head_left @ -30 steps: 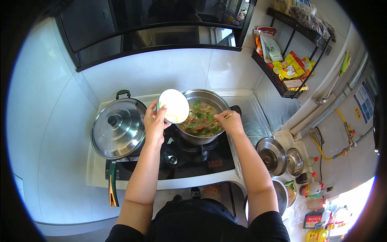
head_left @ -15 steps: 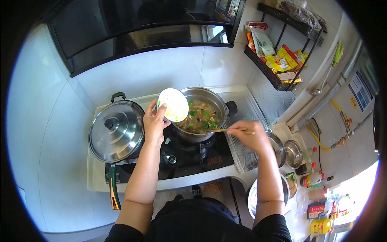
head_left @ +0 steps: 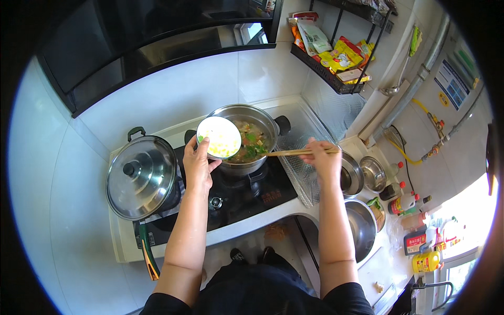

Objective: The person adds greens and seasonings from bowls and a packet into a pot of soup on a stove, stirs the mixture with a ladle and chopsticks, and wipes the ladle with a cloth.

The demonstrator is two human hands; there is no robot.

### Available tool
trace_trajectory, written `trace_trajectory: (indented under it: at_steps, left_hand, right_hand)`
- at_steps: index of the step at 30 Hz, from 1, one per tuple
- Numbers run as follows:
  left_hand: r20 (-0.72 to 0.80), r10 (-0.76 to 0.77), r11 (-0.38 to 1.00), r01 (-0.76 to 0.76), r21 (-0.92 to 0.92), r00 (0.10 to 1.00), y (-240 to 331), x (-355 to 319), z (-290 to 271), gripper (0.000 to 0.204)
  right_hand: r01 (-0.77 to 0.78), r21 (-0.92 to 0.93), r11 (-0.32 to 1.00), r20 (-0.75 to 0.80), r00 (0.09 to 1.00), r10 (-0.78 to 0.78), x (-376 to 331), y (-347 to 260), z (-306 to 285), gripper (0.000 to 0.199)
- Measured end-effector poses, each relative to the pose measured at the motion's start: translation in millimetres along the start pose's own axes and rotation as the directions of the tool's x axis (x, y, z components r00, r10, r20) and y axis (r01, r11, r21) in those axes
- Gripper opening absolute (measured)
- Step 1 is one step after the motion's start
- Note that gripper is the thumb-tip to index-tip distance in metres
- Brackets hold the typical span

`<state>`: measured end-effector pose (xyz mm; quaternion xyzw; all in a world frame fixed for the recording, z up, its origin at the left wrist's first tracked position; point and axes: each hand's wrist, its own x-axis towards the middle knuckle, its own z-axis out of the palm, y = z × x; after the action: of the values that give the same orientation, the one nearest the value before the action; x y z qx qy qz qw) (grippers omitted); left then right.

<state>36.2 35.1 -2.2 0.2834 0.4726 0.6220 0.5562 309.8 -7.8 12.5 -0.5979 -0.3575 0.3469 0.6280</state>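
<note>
My left hand grips a white bowl by its rim, thumb inside. The bowl is tilted over the left side of a steel pot, and small yellow and green bits cling to its inner wall. Soup with green leaves and orange-red pieces fills the pot, which stands on the black gas stove. Closed round a pair of wooden chopsticks, my right hand is right of the pot. The chopstick tips reach the soup at the pot's right edge.
A lidded pan sits on the left burner, its handle jutting past the counter front. Steel bowls and several bottles stand at right. Above hangs a black rack with food packets; a ladle hangs beside it.
The view has shifted, so the scene sits further left. My right hand has drawn back from the pot along with the chopsticks, showing more of their length. The bowl stays tilted over the pot.
</note>
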Motion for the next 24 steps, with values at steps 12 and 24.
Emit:
trace_trajectory:
  at_steps: [12, 24]
  left_hand:
    - [0.387, -0.387, 0.895, 0.443, -0.062, 0.837, -85.5, -113.4, 92.8, 0.04]
    - [0.439, -0.587, 0.791, 0.597, 0.133, 0.68, -206.2, -201.2, 140.5, 0.048]
  right_hand:
    - [0.439, -0.024, 0.898, -0.556, 0.74, -0.377, -112.6, 47.5, -174.1, 0.012]
    - [0.372, -0.862, 0.343, 0.261, 0.907, -0.329, -211.4, 161.7, -263.6, 0.039]
